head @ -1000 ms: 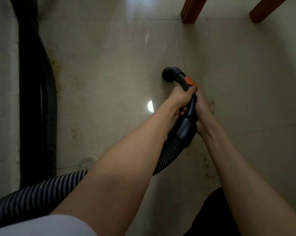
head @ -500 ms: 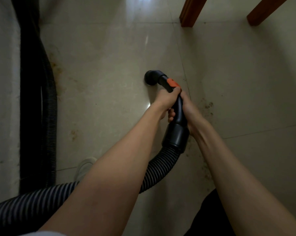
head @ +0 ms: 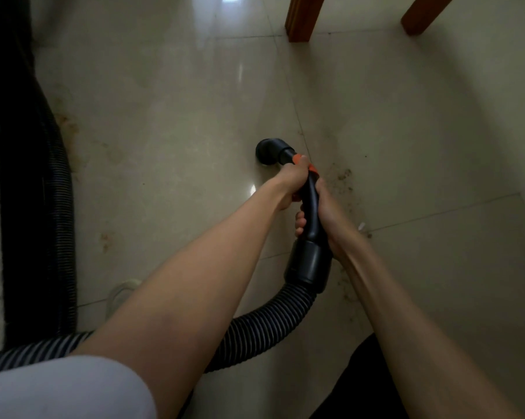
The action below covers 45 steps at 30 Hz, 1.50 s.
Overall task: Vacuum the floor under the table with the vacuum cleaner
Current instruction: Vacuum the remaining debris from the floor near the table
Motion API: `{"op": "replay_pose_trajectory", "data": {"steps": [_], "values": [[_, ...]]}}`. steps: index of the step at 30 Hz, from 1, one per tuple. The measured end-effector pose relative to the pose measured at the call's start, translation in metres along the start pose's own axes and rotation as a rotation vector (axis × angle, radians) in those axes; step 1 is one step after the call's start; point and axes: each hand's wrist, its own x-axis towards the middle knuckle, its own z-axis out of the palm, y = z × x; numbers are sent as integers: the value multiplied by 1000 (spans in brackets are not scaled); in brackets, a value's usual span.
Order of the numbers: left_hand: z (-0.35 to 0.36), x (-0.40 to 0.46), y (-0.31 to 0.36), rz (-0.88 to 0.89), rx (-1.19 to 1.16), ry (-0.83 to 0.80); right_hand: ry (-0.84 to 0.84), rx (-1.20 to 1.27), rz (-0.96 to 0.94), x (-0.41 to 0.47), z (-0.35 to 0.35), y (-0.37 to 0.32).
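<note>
A: Both hands on the vacuum handle (head: 309, 204) — left hand (head: 291, 179) wraps it up near the orange band, right hand (head: 324, 219) clenches it lower down.

B: The nozzle (head: 270, 151) sits on the floor (head: 170, 131), short of the table legs (head: 303, 19).

A: Crumbs (head: 341, 179) lie just beside it. I'd keep the nozzle flat, sweep slowly, and mind the hose (head: 273, 319).

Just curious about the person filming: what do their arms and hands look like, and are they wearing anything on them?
Both forearms are bare, with no gloves, watch or rings visible on the left hand or right hand. A short pale grey sleeve covers the left upper arm.
</note>
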Motion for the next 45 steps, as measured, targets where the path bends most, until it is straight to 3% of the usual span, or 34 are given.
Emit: {"op": "replay_pose_trajectory", "data": {"steps": [15,25,33,41,45], "values": [[68,-4,-6,-140,-36,-109,239,80,-53,-11,-47,10],[57,15,12,-98,-26,19,53,162,44,5,-37,-15],[52,20,26,-117,-26,-47,100,191,6,13,-27,-25],[30,33,52,-46,-37,87,48,104,3,34,-4,-49],[38,28,54,-100,20,20,106,133,-18,35,-11,-48]]}}
